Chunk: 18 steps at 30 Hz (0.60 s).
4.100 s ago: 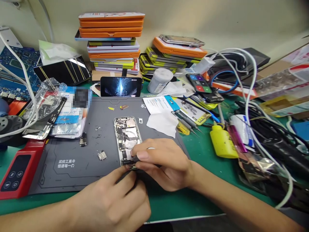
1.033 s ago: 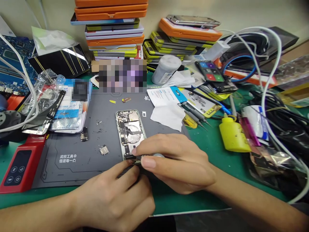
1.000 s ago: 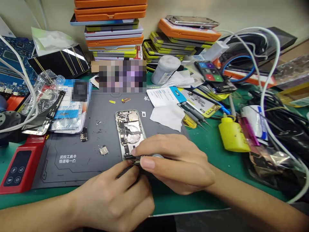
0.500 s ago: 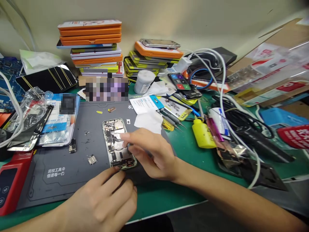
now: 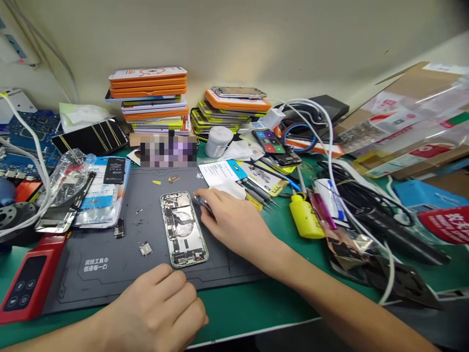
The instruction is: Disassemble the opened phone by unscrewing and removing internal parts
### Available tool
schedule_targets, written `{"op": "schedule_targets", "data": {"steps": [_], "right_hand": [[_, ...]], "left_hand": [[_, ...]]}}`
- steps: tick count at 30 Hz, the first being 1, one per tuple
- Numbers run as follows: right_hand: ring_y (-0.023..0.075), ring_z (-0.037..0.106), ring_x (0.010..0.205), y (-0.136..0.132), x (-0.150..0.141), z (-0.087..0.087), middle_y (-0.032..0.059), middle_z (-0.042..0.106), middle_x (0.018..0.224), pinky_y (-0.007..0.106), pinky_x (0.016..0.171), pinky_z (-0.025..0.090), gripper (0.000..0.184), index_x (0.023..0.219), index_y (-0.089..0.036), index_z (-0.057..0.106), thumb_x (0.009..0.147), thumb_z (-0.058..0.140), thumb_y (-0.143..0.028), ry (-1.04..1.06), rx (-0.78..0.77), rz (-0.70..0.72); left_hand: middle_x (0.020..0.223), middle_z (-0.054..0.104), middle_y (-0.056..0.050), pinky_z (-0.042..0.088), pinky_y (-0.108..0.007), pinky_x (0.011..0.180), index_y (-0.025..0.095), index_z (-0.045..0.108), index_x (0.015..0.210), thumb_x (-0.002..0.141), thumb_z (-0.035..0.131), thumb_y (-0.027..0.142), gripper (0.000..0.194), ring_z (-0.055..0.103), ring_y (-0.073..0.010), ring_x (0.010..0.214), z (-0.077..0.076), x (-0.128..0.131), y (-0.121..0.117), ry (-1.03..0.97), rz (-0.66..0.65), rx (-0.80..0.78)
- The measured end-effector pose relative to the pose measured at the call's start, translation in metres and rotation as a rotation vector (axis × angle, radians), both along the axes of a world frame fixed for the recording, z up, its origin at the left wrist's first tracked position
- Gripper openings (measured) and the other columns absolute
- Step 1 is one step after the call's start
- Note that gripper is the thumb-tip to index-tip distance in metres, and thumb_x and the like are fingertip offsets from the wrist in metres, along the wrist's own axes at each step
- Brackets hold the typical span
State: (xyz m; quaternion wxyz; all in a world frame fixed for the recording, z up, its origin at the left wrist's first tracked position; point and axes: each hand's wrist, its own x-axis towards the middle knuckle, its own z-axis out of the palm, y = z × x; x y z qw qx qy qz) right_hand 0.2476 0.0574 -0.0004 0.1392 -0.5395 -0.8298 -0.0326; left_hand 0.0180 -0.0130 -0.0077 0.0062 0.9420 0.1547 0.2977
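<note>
An opened smartphone [image 5: 185, 234] lies on the dark grey work mat [image 5: 110, 293], its inner parts and a round coil exposed. Just below its bottom edge rests my left hand [image 5: 161, 308], fingers curled in a loose fist, clear of the phone; nothing shows in it. To the phone's right, my right hand [image 5: 230, 215] is low over the mat. Its thumb and fingers close on a slim dark object [image 5: 203, 204], mostly covered, kind unclear. Left of the phone lie a metal card reader [image 5: 145, 249] and a small black module [image 5: 119, 228].
Stacked flat cases [image 5: 150, 105] stand along the wall. At the left are a red device [image 5: 31, 281] and a black battery [image 5: 115, 170] on packaging. A yellow bottle [image 5: 307, 217], pointed tools [image 5: 256, 192] and tangled black cables [image 5: 370, 195] crowd the right side.
My left hand has drawn back from the phone's lower edge and curled. My right hand has moved off the phone to the mat at its right. The view has tilted up slightly.
</note>
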Motion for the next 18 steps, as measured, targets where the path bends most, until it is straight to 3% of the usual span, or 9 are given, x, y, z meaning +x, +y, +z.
{"op": "schedule_targets", "data": {"steps": [6, 18], "right_hand": [[0.0269, 0.072, 0.092, -0.0005, -0.0014, -0.0011, 0.0100, 0.073, 0.103, 0.033, 0.060, 0.042, 0.026, 0.118, -0.017, 0.065, 0.099, 0.050, -0.007, -0.079, 0.036, -0.017], [0.0290, 0.072, 0.096, -0.0001, 0.0022, 0.0001, 0.0128, 0.076, 0.107, 0.035, 0.069, 0.050, 0.016, 0.119, -0.017, 0.063, 0.108, 0.055, -0.024, -0.077, 0.090, -0.041]], "left_hand": [[0.063, 0.048, 0.001, 0.027, -0.036, 0.055, 0.021, 0.054, 0.071, 0.100, 0.058, 0.014, 0.031, 0.040, -0.0174, 0.060, 0.0006, 0.0035, 0.0000, -0.030, 0.033, 0.002], [0.064, 0.051, 0.001, 0.030, -0.035, 0.055, 0.020, 0.057, 0.075, 0.100, 0.056, 0.014, 0.026, 0.042, -0.0174, 0.061, -0.0008, 0.0040, 0.0018, -0.023, 0.056, 0.035]]}}
